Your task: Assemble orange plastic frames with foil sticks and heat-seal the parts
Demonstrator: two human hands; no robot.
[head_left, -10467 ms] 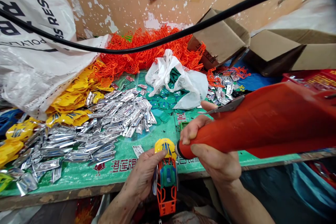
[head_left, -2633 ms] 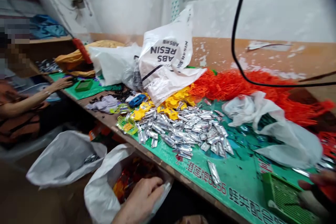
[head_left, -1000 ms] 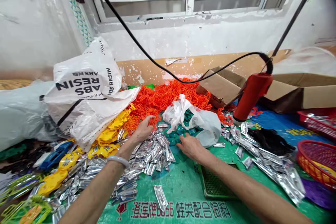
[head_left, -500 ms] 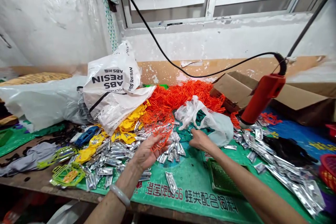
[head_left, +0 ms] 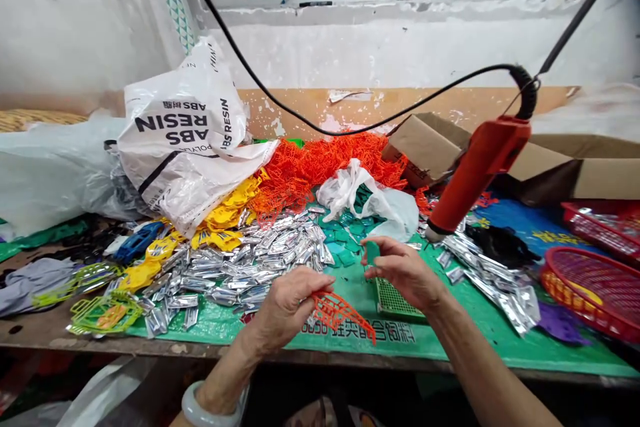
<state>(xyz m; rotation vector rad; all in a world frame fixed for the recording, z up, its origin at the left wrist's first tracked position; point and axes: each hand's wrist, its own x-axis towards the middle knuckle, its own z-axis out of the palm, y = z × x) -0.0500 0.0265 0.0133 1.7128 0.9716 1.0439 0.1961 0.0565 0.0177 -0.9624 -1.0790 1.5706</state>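
“Checking progress, quick: left hand (head_left: pixel 293 303)?”

“Pinching an orange open-lattice plastic frame (head_left: pixel 340 312) by one end, near the front edge of the green-covered surface (head_left: pixel 210 335).”

“Right hand (head_left: pixel 400 268)?”

“Grasping a small flat teal plastic piece (head_left: pixel 373 252) between thumb and fingers, raised near the green plastic mesh tray (head_left: pixel 395 299).”

“Anything joined?”

“No. Frame and teal piece are apart. Early stage, I'd judge: both picked up, not yet put together.”

“What's left?”

“Plenty of loose stock, looks like: silver strip-shaped pieces (head_left: pixel 295 240), yellow plastic shells (head_left: pixel 225 215), a tangled heap of orange plastic frames (head_left: pixel 330 160), teal pieces (head_left: pixel 344 240) beside the crumpled white plastic bag (head_left: pixel 397 213).”

“Tool?”

“Red cylindrical tool (head_left: pixel 473 177) hangs from a black cable (head_left: pixel 280 101) at the right, in neither hand, so presumably its step isn't underway.”
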